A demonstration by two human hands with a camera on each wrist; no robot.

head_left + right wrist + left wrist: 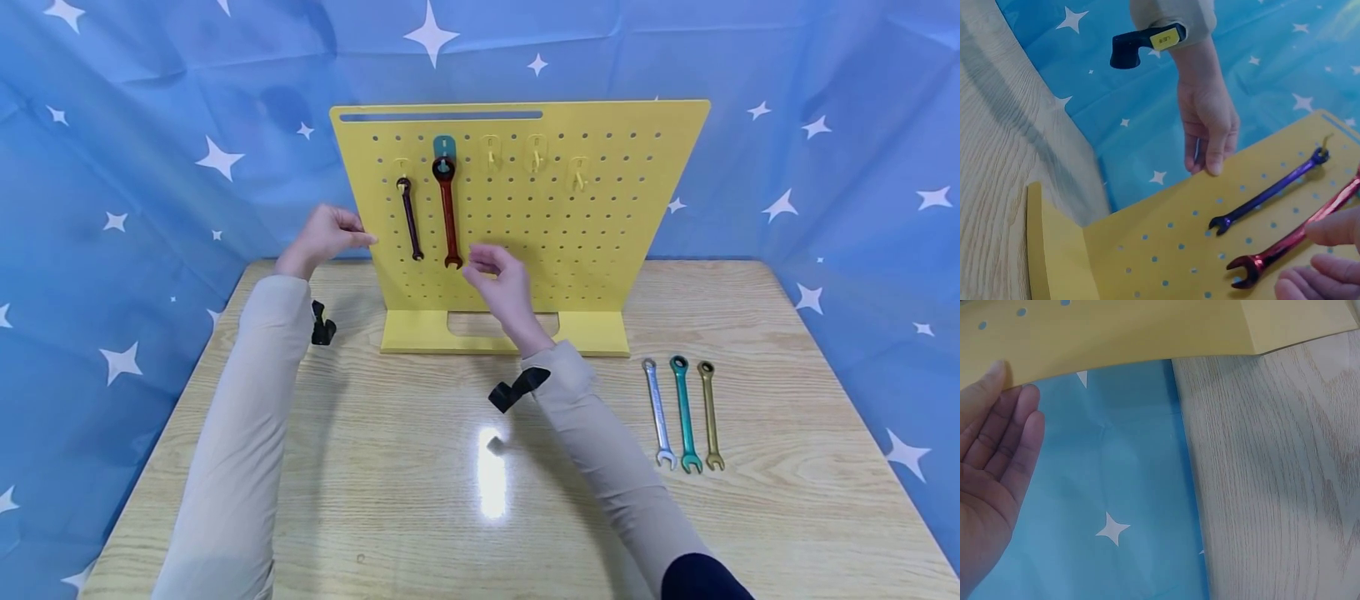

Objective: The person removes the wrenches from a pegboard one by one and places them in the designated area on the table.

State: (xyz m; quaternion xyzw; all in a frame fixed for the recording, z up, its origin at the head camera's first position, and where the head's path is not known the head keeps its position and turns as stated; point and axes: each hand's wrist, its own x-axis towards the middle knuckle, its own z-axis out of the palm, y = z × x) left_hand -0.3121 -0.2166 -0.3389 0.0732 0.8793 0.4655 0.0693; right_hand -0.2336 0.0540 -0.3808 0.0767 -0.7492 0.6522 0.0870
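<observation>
My left hand [322, 237] pinches the left edge of a yellow pegboard [570, 250], thumb on the front face and fingertips at the back, as the left wrist view [991, 450] shows. On the board hang a small purple wrench [410, 218] and, to its right, a larger red wrench [448, 208] on a teal hook [444, 145]. Just right of the red wrench's lower end is my right hand [504, 283], its fingers loosely bent and apart. In the right wrist view the right thumb overlaps the red wrench [1279, 250]; whether it touches cannot be told.
Three wrenches lie side by side on the wooden table [420, 467] at right: silver [657, 412], green [684, 414] and gold [710, 414]. Several bare yellow hooks [536, 155] sit on the board's upper part. A blue star-patterned cloth [750, 150] hangs behind.
</observation>
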